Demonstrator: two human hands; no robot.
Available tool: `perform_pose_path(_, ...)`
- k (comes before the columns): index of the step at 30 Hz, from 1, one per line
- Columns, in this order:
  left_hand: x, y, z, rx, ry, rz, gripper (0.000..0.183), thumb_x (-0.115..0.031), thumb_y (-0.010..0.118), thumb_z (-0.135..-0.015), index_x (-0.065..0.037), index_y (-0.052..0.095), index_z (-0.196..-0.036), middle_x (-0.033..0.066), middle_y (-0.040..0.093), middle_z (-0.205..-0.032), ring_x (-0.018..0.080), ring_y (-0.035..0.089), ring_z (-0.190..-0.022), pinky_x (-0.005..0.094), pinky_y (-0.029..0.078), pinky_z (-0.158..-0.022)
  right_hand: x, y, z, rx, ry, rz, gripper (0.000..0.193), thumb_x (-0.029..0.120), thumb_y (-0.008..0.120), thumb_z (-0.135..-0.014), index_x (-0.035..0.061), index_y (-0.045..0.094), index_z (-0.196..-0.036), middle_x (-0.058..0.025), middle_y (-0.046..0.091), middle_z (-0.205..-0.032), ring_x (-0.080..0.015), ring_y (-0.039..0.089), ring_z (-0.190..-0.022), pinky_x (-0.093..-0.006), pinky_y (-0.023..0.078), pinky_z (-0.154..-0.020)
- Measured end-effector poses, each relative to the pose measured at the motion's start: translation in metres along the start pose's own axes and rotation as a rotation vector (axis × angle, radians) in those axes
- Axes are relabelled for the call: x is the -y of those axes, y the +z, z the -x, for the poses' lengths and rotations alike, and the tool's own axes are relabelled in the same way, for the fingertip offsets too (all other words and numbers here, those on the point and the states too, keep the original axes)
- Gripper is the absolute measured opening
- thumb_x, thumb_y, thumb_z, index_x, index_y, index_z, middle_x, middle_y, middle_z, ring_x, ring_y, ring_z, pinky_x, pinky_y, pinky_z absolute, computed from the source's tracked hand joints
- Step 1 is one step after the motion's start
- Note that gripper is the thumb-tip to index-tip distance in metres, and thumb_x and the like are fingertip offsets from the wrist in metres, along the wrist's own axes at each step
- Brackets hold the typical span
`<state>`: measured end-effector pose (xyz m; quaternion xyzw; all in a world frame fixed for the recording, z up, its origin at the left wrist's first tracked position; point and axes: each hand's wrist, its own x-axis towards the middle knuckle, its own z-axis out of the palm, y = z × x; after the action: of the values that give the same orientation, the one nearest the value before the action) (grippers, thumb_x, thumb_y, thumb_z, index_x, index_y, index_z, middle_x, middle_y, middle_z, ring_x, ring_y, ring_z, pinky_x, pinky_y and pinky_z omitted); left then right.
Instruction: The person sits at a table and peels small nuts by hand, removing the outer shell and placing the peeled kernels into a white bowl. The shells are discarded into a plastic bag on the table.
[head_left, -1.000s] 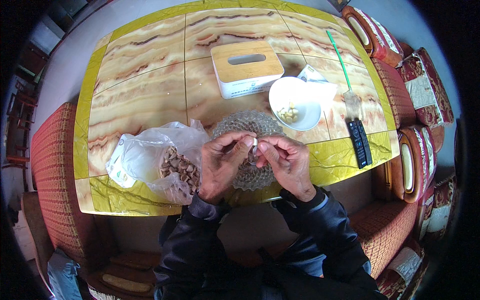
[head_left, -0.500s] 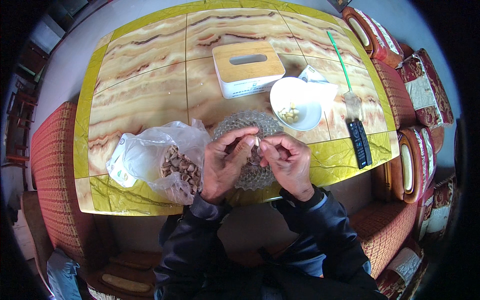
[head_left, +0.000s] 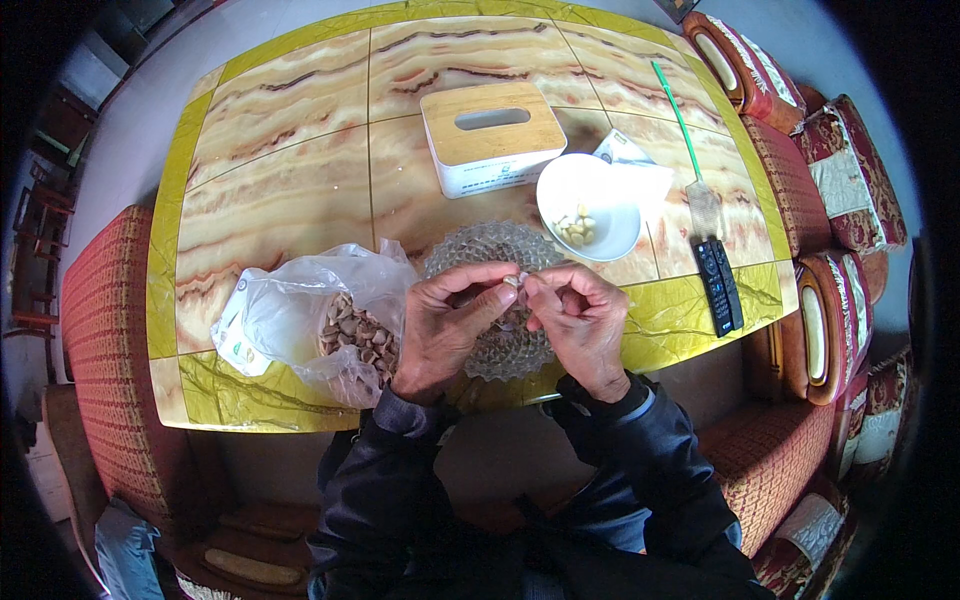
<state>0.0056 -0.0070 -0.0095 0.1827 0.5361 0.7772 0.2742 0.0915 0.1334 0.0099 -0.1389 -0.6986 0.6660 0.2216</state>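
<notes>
Fingertips meet over the cut-glass bowl [head_left: 490, 240]. My left hand [head_left: 450, 325] pinches a small pale garlic clove [head_left: 513, 281] between thumb and index finger. At the clove's other side, my right hand [head_left: 580, 325] is closed, its thumb and index finger pinching the clove's edge or skin. Both hands hide much of the glass bowl and its contents. Left of my left hand lies an open clear plastic bag [head_left: 285, 300] with several unpeeled brownish cloves [head_left: 355, 335]. Peeled cloves [head_left: 575, 230] rest in a white bowl [head_left: 615, 235] beyond my right hand.
A tissue box [head_left: 490, 140] with a wooden lid stands behind the glass bowl. Black remote controls [head_left: 717, 288] and a green-handled fly swatter [head_left: 680, 125] lie at the right of the marble-patterned table [head_left: 270, 190]. Red patterned sofas [head_left: 125, 320] flank it.
Both hands stay over the glass bowl. The clove has turned slightly in my left fingers, and my right fingertips have shifted against it. The view has moved a little.
</notes>
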Motion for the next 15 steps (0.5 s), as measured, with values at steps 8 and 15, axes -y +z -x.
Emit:
perform_pose_path(8, -0.0001, -0.0038, -0.0015, -0.056, -0.002, -0.031, 0.025, -0.001, 0.071, -0.09, -0.001, 0.071, -0.116, 0.0068, 0.072, -0.102, 0.0103, 0.066, -0.091, 0.024, 0.053, -0.083, -0.0062, -0.0064, -0.0046, -0.075, -0.067, 0.142, 0.006, -0.004, 0.07, -0.088, -0.0012, 0.068, -0.093, -0.0062, 0.068, -0.083, -0.0066, 0.062, -0.065, -0.0208, 0.052, -0.056)
perform_pose_path(15, 0.0021, -0.005, -0.0033, -0.067, 0.029, -0.003, 0.021, 0.003, 0.074, -0.087, 0.0, 0.07, -0.107, 0.0055, 0.071, -0.097, 0.0089, 0.065, -0.088, 0.0221, 0.054, -0.08, -0.0085, -0.0083, -0.0077, 0.166, -0.252, 0.383, 0.021, -0.011, 0.07, -0.079, 0.0012, 0.071, -0.097, -0.009, 0.068, -0.09, -0.0104, 0.065, -0.074, -0.0224, 0.051, -0.061)
